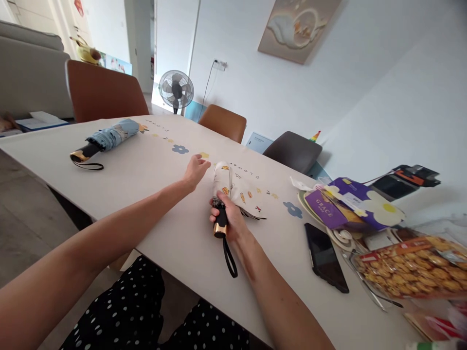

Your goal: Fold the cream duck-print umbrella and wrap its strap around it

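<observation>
The right grip (230, 219) is closed around the black, gold-banded handle (220, 222) of a folded white umbrella (223, 181), whose loose printed canopy lies on the table (164, 233) and points away from the grip, toward the far edge. A black wrist strap (230, 260) trails from the handle back toward the person, looping on the table just beneath the grip. The left grip (195, 171) is open, fingers stretched out and palm down, holding nothing; it sits low over the table just to the left of the canopy, though whether it touches the cloth I cannot tell. Well beyond the left grip, farther left, a folded blue umbrella (109, 137) lies on its side with its own strap. To the right of the right grip a dark phone (324, 257) lies flat; past it sit a purple packet (341, 204) on a plate (303, 203) and a clear snack bag (412, 267).
</observation>
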Demonstrator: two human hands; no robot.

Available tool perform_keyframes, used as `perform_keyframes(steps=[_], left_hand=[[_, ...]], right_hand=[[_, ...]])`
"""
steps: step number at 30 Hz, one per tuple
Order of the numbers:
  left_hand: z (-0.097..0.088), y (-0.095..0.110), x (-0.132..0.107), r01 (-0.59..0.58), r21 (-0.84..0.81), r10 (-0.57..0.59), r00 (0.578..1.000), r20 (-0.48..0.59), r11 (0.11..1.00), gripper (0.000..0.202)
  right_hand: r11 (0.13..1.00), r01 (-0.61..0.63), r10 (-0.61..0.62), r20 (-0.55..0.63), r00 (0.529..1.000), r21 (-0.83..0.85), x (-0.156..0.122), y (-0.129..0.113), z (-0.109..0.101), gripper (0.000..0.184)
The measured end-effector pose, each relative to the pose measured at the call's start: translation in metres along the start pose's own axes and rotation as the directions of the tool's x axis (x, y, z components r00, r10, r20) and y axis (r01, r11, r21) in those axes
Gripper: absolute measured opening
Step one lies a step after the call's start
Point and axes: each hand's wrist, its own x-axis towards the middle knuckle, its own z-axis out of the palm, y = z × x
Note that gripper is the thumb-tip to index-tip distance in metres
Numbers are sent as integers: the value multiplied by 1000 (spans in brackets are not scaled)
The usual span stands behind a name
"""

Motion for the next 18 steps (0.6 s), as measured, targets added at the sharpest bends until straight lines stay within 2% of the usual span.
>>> perform_keyframes(steps=[2, 4, 6, 8, 10, 12, 14, 16, 18], left_hand=[[6, 2, -8, -140, 50, 139, 990, 25, 989, 47], [16, 5, -18, -288, 114, 277, 956, 98, 951, 36], [27, 12, -28, -406, 152, 368, 902, 224, 901, 27], [39, 21, -36, -493, 190, 399, 833, 382, 849, 23], [53, 31, -42, -555, 247, 354, 753, 554, 794, 21], [70, 39, -46, -620, 280, 271, 644, 716, 733, 21], [88, 41, -47, -685, 295, 183, 534, 826, 667, 23], [105, 39, -47, -716, 322, 114, 488, 865, 619, 26], [120, 33, -47, -720, 358, 77, 494, 866, 595, 28]], right_hand=[[1000, -7, 6, 20, 1000, 19, 2, -1, -3, 20], [999, -4, 1, 79, 997, 43, 4, -1, -6, 21], [998, 5, -15, 141, 990, 67, 6, -1, -9, 22], [997, 11, -25, 169, 985, 81, 8, -1, -11, 20], [997, 16, -30, 172, 985, 82, 9, -1, -12, 15], [997, 27, -39, 169, 985, 73, 8, -1, -12, 9], [998, 47, -54, 159, 986, 48, 6, -2, -11, 7], [996, 85, -79, 131, 988, -36, 4, -3, -10, 11], [971, 137, -122, 88, 989, -195, 1, -4, -10, 17]])
